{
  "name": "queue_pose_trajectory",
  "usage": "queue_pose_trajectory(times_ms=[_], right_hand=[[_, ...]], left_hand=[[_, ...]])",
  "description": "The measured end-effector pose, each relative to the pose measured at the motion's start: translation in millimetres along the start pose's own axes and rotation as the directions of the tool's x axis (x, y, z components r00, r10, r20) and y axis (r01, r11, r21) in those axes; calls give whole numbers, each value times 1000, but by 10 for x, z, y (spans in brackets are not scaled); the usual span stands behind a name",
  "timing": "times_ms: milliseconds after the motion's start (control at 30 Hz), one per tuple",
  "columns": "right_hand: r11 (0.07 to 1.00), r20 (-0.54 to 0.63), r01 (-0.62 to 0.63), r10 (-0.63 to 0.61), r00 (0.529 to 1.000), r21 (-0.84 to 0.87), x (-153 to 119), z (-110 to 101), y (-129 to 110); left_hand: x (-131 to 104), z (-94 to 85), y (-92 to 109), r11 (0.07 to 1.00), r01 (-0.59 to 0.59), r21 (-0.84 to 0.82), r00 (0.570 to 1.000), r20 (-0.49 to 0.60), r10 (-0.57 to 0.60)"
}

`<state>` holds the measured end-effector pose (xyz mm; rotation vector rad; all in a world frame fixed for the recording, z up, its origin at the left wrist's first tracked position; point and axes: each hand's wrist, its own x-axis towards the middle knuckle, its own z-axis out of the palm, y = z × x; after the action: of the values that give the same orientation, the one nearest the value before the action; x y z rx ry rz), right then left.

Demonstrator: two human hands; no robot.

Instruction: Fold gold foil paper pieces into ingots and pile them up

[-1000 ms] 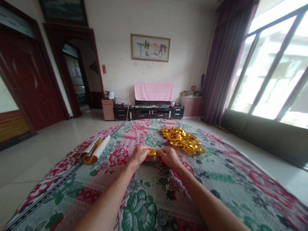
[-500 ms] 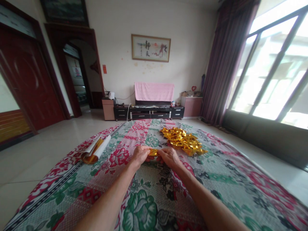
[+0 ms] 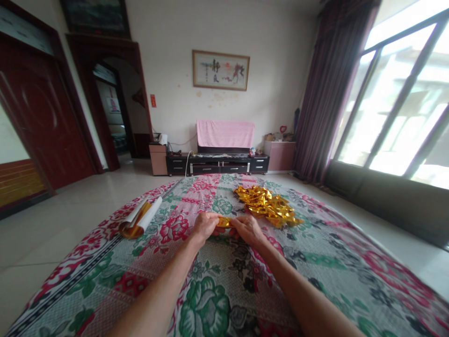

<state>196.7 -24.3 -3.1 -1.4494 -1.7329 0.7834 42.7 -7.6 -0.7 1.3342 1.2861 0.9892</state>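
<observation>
Little has changed since 0.5 s ago: both hands stay put on the floral cloth (image 3: 217, 299). The left hand (image 3: 205, 226) and right hand (image 3: 247, 228) pinch the gold foil piece (image 3: 224, 222) between them, with the gold foil pile (image 3: 267, 205) just beyond.

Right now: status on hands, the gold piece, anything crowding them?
Left hand and right hand both pinching gold foil piece over floral cloth. Gold foil pile just beyond right hand, apart. Foil sheet roll off left.

Small gold foil piece (image 3: 224, 222), shiny, crumpled, lies at frame centre on floral cloth, pinched between my two hands.
</observation>
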Motion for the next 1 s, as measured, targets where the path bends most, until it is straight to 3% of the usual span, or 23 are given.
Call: queue_pose_trajectory(times_ms=[1000], right_hand=[[1000,17,4,-4,1000,-7,-9,-29,-22]], left_hand=[[-2,-11,1,999,-13,30,1000,5,12]])
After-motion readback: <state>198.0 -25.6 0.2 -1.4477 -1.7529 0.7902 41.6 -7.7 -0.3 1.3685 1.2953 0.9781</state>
